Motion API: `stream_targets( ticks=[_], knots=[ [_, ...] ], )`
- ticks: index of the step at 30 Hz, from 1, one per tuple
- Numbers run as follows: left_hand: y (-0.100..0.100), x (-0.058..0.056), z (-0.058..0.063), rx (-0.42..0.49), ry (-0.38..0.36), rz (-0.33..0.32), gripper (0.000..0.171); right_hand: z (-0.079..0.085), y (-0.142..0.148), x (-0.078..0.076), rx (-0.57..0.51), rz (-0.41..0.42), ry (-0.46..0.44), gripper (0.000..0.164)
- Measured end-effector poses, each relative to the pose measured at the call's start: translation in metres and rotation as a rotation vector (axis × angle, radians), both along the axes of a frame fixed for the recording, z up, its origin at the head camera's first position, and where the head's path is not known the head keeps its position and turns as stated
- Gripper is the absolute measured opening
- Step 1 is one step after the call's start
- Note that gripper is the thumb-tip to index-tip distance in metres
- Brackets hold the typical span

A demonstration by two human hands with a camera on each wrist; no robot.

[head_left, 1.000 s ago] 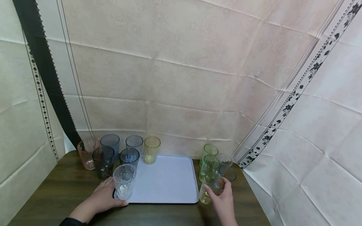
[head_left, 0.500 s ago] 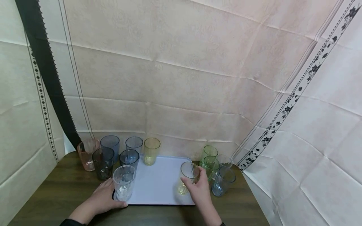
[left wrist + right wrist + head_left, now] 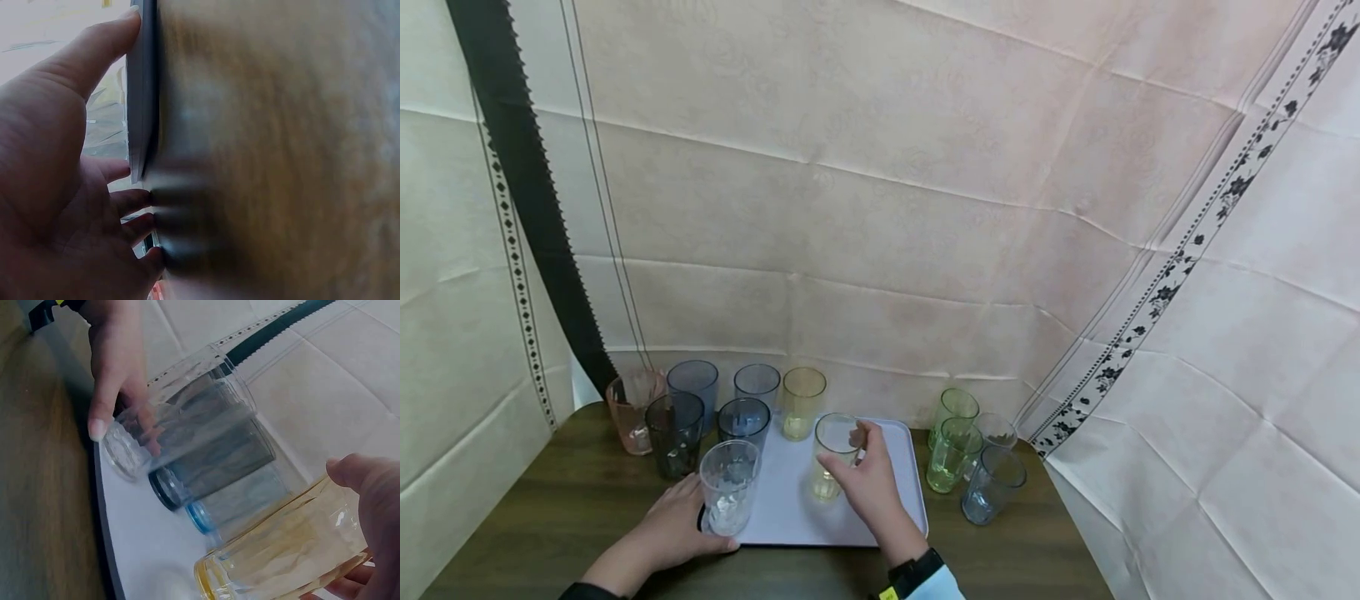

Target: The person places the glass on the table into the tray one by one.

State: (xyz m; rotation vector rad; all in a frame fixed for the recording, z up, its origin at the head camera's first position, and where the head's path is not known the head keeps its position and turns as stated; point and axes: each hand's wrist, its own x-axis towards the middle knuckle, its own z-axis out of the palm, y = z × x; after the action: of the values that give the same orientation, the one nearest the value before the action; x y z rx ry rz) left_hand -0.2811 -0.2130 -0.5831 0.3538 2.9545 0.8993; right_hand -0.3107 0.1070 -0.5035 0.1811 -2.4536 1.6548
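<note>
Held yellow glass (image 3: 284,540) gripped by right hand (image 3: 872,487) over tray (image 3: 782,493)

Directions are given from the tray's middle in the head view, with twelve o'clock at the far side. On the worktop (image 3: 572,492), toward ten o'clock, a pink glass (image 3: 627,417), a dark grey glass (image 3: 675,437) and a blue glass (image 3: 700,388) are seen, the blue one's base covered by its neighbours. At eight o'clock the tray's corner is touched by the left hand (image 3: 677,521), its grip relaxed and unclenched; some fingers are masked by the clear glass (image 3: 727,492), and its cuff is cut off by the frame. Between nine and eleven, a smoky blue glass (image 3: 747,419) and a pale blue glass (image 3: 757,379) are partly overlapped. Just before twelve, a second yellow glass (image 3: 801,415) is stood. At the centre the held yellow glass is grasped by the right hand's grip, its side partly covered by thumb and fingers; whether its base is touching the tray cannot be told. Toward three o'clock, beyond the tray, two green glasses (image 3: 951,460) and a slate-blue glass (image 3: 988,492) are grouped; a colourless glass (image 3: 998,428) is largely hidden behind them. In the left wrist view the worktop is blurred.
</note>
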Motion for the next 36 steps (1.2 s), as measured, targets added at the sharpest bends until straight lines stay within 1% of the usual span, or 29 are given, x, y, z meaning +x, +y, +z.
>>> stream_targets(
  ticks=[6, 14, 18, 24, 36],
  knots=[
    [-0.001, 0.001, 0.001, 0.002, 0.026, -0.006, 0.122, -0.001, -0.020, -0.015, 0.011, 0.049, -0.009, 0.086],
    [-0.001, 0.001, -0.002, 0.008, 0.006, 0.003, 0.124, -0.002, -0.039, -0.030, 0.034, 0.068, -0.038, 0.091],
    [-0.002, 0.001, -0.002, 0.015, 0.009, 0.001, 0.124, 0.000, -0.046, -0.035, 0.040, 0.073, -0.040, 0.093],
    [-0.002, 0.003, -0.001, 0.017, 0.002, 0.002, 0.124, 0.001, -0.052, -0.038, 0.037, 0.080, -0.080, 0.094],
    [-0.002, 0.002, -0.002, 0.005, 0.008, 0.007, 0.125, -0.011, -0.057, -0.046, 0.036, 0.090, -0.082, 0.093]
  ],
)
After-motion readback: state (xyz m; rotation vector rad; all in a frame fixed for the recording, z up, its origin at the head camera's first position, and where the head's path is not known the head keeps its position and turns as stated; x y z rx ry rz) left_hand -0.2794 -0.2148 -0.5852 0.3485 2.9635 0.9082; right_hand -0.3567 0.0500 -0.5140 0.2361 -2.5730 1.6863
